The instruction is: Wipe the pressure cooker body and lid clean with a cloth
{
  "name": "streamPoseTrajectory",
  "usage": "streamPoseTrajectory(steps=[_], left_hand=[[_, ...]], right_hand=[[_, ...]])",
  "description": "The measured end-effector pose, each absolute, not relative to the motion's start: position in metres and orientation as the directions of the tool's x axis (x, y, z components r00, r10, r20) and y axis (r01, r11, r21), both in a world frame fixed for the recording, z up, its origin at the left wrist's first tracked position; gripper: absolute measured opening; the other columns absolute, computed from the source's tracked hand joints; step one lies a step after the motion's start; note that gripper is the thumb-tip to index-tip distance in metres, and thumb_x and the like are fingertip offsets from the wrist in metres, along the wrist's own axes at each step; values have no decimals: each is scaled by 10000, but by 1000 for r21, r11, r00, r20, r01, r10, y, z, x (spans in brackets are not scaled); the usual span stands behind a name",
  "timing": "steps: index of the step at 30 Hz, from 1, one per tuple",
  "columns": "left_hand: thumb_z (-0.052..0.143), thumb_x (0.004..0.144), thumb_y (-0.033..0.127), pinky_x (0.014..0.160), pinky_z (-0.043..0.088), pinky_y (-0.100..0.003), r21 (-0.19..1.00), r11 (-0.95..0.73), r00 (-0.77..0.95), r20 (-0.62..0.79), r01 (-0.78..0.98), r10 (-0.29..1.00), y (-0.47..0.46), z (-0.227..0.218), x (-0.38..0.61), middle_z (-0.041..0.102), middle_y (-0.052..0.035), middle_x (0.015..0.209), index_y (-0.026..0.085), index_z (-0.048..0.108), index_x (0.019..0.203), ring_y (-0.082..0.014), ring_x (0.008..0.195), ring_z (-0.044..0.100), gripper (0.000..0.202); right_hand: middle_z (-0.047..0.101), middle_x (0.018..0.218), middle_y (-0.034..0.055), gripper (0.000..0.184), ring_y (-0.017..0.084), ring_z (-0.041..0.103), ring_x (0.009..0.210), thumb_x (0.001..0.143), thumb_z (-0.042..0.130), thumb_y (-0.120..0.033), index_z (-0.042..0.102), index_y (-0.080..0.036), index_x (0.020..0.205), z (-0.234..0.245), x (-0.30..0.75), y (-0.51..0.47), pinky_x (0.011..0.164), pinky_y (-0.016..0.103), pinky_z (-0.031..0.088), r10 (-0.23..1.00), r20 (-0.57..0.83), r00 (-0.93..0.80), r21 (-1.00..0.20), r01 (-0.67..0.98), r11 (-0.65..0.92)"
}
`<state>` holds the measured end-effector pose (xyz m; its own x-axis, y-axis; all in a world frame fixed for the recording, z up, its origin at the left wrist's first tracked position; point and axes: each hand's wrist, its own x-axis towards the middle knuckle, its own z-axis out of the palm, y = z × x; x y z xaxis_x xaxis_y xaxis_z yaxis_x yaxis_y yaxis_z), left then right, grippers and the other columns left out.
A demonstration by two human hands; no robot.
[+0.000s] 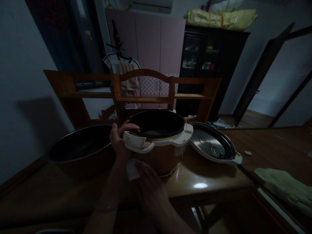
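A rice cooker body with a white rim and a dark inside stands on the wooden table. My left hand grips its left edge near the handle, fingers reaching over the rim. Low on the cooker's front left side, my right hand presses a white cloth or tissue against the outer wall, its fingers stretched over it. The cooker's detached lid lies to the right, metal inner side up. To the left sits a large dark pot, its inside too dark to make out.
A wooden shelf frame rises behind the table. A small white round piece lies at the right, beyond the lid. Pale green fabric is at the lower right. Pink cabinets and a black cabinet stand farther back.
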<state>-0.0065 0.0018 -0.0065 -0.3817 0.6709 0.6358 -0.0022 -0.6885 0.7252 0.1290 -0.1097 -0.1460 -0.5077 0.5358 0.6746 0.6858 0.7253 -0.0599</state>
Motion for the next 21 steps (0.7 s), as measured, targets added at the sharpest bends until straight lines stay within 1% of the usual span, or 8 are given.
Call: streamPoseTrajectory(steps=[3, 7, 10, 13, 15, 17, 19, 21], left_hand=[[149, 992, 425, 1085, 432, -407, 722, -692, -391, 641, 13, 661, 3, -7, -6, 693, -85, 592, 207, 708, 555, -211, 687, 672, 742], [163, 987, 443, 1073, 441, -380, 709, -705, -401, 652, 19, 644, 3, -8, -6, 696, -80, 599, 205, 709, 547, -205, 684, 673, 741], [169, 994, 431, 1068, 438, -376, 693, -721, -387, 664, -5, 640, 4, -8, -6, 691, -74, 586, 205, 722, 556, -200, 677, 667, 740], [182, 999, 421, 1073, 429, -384, 675, -737, -386, 673, -30, 632, 4, -9, -6, 693, -69, 589, 208, 728, 566, -202, 685, 666, 729], [190, 1002, 417, 1076, 424, -392, 665, -747, -382, 683, -31, 623, 4, -9, -6, 697, -65, 595, 210, 728, 572, -205, 691, 667, 719], [187, 1005, 415, 1075, 422, -396, 656, -754, -372, 693, -29, 618, 4, -9, -6, 699, -64, 594, 211, 729, 574, -207, 691, 666, 722], [179, 1009, 418, 1073, 422, -392, 658, -752, -365, 694, -27, 620, 4, -9, -6, 699, -64, 592, 210, 734, 582, -207, 691, 667, 731], [179, 1010, 421, 1074, 420, -384, 662, -749, -366, 690, -31, 624, 3, -8, -6, 696, -64, 586, 209, 738, 585, -204, 689, 667, 734]], right_hand=[[347, 1634, 72, 308, 194, 292, 1514, 996, 552, -259, 663, -116, 1246, -148, 130, -112, 1264, 361, 283, 526, 676, -516, -48, 681, 730], [356, 1628, 94, 291, 225, 264, 1528, 1004, 547, -285, 678, -118, 1202, -150, 133, -118, 1265, 379, 279, 562, 653, -507, -76, 695, 715], [323, 1646, 69, 285, 222, 253, 1533, 1007, 544, -311, 672, -146, 1201, -156, 141, -126, 1264, 376, 268, 590, 632, -502, -90, 709, 699], [300, 1656, 42, 311, 222, 252, 1534, 1005, 550, -352, 653, -180, 1243, -166, 153, -134, 1258, 382, 260, 630, 616, -473, -74, 761, 644], [297, 1657, 40, 370, 222, 266, 1529, 1004, 546, -362, 610, -191, 1325, -172, 163, -140, 1257, 395, 245, 664, 606, -439, -43, 815, 578], [308, 1650, 62, 468, 236, 280, 1524, 1000, 540, -371, 534, -178, 1426, -177, 172, -145, 1256, 422, 227, 690, 601, -403, -5, 861, 508], [319, 1641, 105, 583, 273, 280, 1523, 992, 543, -392, 437, -143, 1509, -179, 180, -146, 1248, 466, 224, 702, 620, -351, 12, 899, 438], [319, 1635, 139, 695, 322, 279, 1520, 983, 552, -418, 328, -116, 1568, -180, 187, -144, 1224, 515, 260, 711, 644, -283, -11, 925, 379]])
